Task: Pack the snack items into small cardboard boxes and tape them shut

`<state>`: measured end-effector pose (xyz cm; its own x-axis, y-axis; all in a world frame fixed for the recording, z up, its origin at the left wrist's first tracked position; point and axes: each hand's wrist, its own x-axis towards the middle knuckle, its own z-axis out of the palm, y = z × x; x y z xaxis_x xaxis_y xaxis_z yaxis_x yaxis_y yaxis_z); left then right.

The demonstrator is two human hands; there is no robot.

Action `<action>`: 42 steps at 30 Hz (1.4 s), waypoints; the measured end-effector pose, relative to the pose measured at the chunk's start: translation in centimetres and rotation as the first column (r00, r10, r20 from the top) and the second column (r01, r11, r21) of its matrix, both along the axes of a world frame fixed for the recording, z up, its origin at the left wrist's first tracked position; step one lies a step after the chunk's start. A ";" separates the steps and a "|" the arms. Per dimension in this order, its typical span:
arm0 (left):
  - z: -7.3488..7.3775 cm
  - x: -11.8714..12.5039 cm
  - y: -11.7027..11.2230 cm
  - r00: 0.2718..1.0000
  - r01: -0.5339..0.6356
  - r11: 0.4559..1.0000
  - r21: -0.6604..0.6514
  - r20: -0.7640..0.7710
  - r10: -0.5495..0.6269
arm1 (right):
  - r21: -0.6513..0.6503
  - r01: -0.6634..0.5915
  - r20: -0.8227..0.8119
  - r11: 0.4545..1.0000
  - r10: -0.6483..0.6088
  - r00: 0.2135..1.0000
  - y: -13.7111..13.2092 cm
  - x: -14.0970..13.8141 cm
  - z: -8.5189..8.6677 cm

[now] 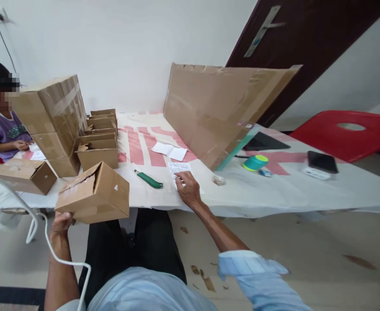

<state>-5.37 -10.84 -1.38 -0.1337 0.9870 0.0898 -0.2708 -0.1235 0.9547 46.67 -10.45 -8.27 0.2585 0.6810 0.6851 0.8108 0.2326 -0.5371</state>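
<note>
My left hand (62, 221) grips a brown cardboard box (110, 196) from beneath its lower left corner, thumb on the near side. The box is tilted over the table's front edge, and its top flaps show a gap. My right hand (188, 188) rests over a white sheet with rows of small printed figures (180, 166), fingers bent and apart, nothing visible between them. Between the box and my right hand lies a green utility knife (149, 179). A folded white paper (169, 151) sits just behind the printed sheet.
Open cardboard boxes (98, 157) and stacked taped boxes (52, 121) stand left, beside a smaller box (27, 175) and a seated person (1, 129). A large cardboard sheet (215, 108) leans behind. Right are a tape roll (255, 163), a phone (322, 162) and a red chair (345, 134).
</note>
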 end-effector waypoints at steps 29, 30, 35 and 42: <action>1.8 3.0 0.7 0.905 0.253 0.957 0.142 -0.385 -0.182 | -0.182 -0.619 -0.380 0.764 0.526 0.761 -2.0 -13.4 8.9; 1.9 3.0 0.5 0.904 0.255 0.957 0.140 -0.387 -0.184 | -0.188 -0.619 -0.383 0.762 0.524 0.761 -2.1 -13.4 8.9; 2.3 3.2 -0.2 0.888 0.268 0.954 0.131 -0.418 -0.192 | -0.208 -0.619 -0.380 0.757 0.521 0.764 -2.4 -13.1 9.0; 2.5 3.2 -1.1 0.859 0.279 0.948 0.153 -0.481 -0.175 | -0.215 -0.614 -0.391 0.759 0.510 0.767 -2.9 -12.8 8.8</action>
